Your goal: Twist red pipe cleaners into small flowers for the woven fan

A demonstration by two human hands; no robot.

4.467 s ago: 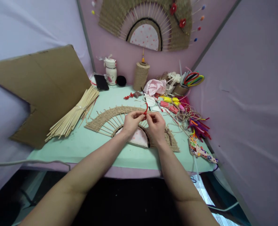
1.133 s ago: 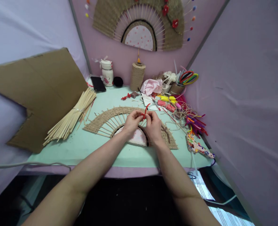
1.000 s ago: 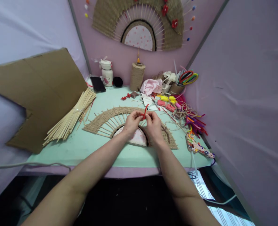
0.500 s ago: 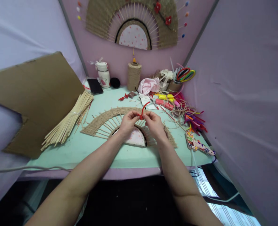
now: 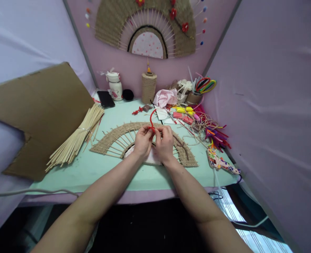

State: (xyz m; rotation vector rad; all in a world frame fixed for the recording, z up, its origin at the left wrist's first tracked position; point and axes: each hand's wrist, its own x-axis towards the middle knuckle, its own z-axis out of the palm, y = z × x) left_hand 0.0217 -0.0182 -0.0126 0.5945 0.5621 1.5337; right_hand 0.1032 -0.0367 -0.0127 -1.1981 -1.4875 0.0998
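Between my fingertips is a bent red pipe cleaner (image 5: 151, 117), its free end curving up above the hands. My left hand (image 5: 143, 140) pinches its lower part from the left. From the right, my right hand (image 5: 164, 142) pinches it too, close beside the left fingertips. Both hands are over a woven twine fan (image 5: 110, 136) with thin stick ribs, lying on the pale green table, and they hide part of its middle. A brown strip lies on the fan's right side. Small red flowers (image 5: 137, 111) rest behind the fan.
Bundled sticks (image 5: 75, 135) and cardboard (image 5: 45, 112) stand at the left. At the back are a phone (image 5: 106, 99), white bottle (image 5: 115, 86) and twine spool (image 5: 149, 88). Craft supplies, colourful pipe cleaners (image 5: 217, 137) and a patterned glue gun (image 5: 222, 163) with its cable lie right.
My right hand has shifted left, closer to my left hand, uncovering more of the fan's right side. The pipe cleaner's free end now leans and curves differently. The view has tilted slightly up.
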